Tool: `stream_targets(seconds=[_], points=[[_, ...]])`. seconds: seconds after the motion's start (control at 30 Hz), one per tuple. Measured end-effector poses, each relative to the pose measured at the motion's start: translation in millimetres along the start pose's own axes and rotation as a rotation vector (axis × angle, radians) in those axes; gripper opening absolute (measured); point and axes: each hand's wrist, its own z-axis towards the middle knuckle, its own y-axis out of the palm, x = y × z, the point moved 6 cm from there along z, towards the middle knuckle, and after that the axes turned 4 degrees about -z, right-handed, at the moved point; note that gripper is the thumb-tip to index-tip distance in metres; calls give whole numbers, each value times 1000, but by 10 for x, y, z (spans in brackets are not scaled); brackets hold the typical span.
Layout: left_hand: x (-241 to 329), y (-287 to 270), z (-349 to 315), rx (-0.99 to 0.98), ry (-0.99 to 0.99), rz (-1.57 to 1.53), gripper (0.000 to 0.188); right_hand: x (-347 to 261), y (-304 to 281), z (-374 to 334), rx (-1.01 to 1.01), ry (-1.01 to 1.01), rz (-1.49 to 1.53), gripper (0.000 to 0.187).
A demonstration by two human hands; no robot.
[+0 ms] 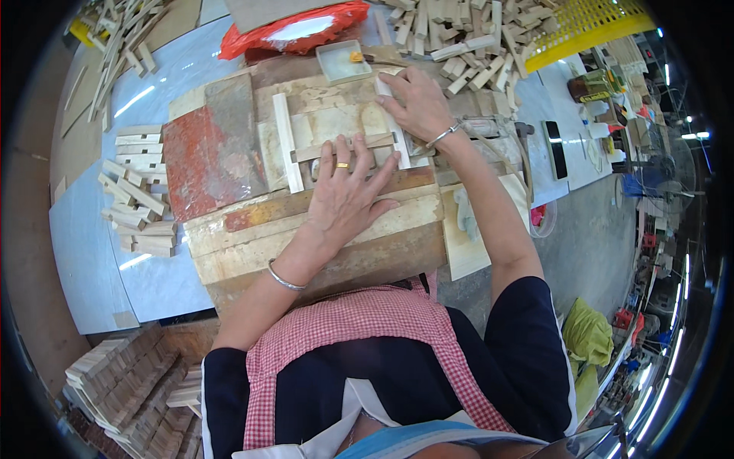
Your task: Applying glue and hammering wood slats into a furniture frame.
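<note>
On a worn, stained work board [321, 245] lie three pieces of pale wood in an H shape. A long wooden strip [285, 138] stands at its left side, a second strip [403, 151] at its right, and a short crosspiece [308, 152] spans between them. My left hand [344, 180] rests with fingers spread over the crosspiece, its fingertips past the far edge. My right hand [417, 103] is closed around the upper part of the right strip, hiding some of it. Whether the crosspiece's right end sits inside the strip cannot be made out.
A shallow white tray [334, 64] with a small yellow item is beyond the strips. Loose wood pieces [466, 34] are heaped at the far right beside a yellow basket [589, 30]. Stacked joined pieces [138, 199] lie left. A red plastic bag [267, 37] is behind; a phone [555, 149] lies right.
</note>
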Motion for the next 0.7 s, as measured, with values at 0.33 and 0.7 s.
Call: stream_targets(seconds=[0.33,0.7], points=[[-100,25,-135,47,-10,-60,69,-96,-606,-637,156,24,178,30],[-124,20,-191,133,-14,-146,77,71,-570,-2136,27,294,91,36]])
